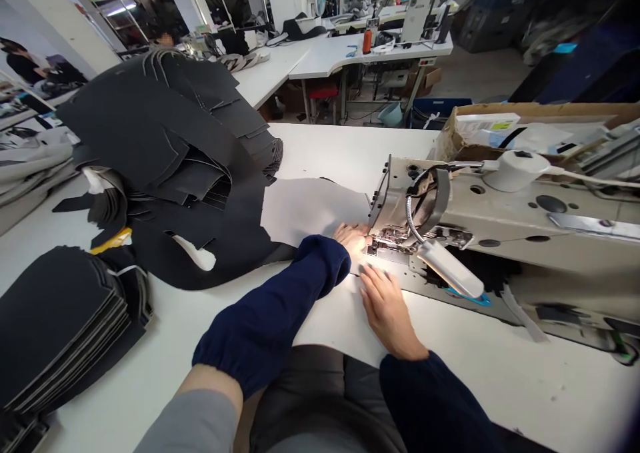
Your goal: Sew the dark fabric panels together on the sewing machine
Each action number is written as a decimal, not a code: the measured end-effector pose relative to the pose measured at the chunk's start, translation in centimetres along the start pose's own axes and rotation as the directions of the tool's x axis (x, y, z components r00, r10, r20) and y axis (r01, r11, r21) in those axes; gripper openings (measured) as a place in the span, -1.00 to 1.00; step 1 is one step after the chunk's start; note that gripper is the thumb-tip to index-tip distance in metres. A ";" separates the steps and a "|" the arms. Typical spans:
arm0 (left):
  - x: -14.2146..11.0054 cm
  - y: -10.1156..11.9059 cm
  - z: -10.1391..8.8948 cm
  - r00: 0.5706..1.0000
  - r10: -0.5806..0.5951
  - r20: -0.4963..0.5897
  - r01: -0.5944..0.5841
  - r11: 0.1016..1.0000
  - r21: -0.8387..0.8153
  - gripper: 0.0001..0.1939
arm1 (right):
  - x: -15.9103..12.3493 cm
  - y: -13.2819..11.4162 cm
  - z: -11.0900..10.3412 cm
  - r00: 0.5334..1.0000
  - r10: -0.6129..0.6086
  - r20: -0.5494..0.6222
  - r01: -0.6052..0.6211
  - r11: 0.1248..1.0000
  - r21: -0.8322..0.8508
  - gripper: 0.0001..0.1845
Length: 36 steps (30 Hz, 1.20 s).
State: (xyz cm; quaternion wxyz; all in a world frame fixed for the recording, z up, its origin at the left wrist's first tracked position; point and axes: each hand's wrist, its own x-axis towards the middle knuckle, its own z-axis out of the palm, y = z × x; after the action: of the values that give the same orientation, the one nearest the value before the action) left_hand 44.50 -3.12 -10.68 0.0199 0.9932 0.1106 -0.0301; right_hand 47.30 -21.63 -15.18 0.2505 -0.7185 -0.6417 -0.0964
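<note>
My left hand lies flat with its fingers stretched out at the near right edge of a light grey fabric panel, close beside the needle area of the sewing machine. The wrist and a navy sleeve cover part of that hand. Just nearer to me, my right hand rests palm down, its fingers extended at the edge of the machine's bed. The panel's left side overlaps a large black fabric piece. A white work lamp on a bendy metal neck hangs over the machine bed.
Stacked black panels rise at the back left, with another black stack at the near left. A cardboard box stands behind the machine. Farther back is another white table with an orange thread cone.
</note>
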 end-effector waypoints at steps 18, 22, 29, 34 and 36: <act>-3.4 1.3 -1.0 0.959 -0.282 0.027 0.283 0.954 -0.096 -0.61 | -3.1 1.4 -0.4 0.985 0.101 -0.139 -0.089 0.992 0.089 -0.71; -6.2 1.4 -1.9 0.964 -0.247 0.093 0.255 0.964 -0.080 -0.63 | -5.9 -2.1 -2.7 0.897 0.442 -0.005 -0.390 0.798 0.460 -0.64; -20.2 6.9 0.8 0.976 0.192 0.100 -0.184 0.979 -0.084 -0.48 | -12.8 -8.8 -4.6 0.562 0.451 0.693 -0.672 -0.240 0.701 -0.32; -25.7 4.7 0.9 0.963 0.262 0.070 -0.238 0.940 -0.246 -0.51 | -14.2 -9.2 -3.6 0.534 0.511 0.674 -0.673 -0.226 0.705 -0.26; -26.2 0.3 0.6 0.999 -0.043 -0.025 0.038 0.983 -0.180 -0.49 | -14.5 -9.0 -3.5 0.520 0.523 0.675 -0.673 -0.236 0.701 -0.31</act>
State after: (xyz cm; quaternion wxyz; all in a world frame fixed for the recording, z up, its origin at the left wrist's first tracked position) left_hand 19.06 -9.20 -9.60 0.1072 0.9853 0.1332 -0.0061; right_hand 36.90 -35.55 -16.71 0.6059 -0.6049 -0.1204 0.5025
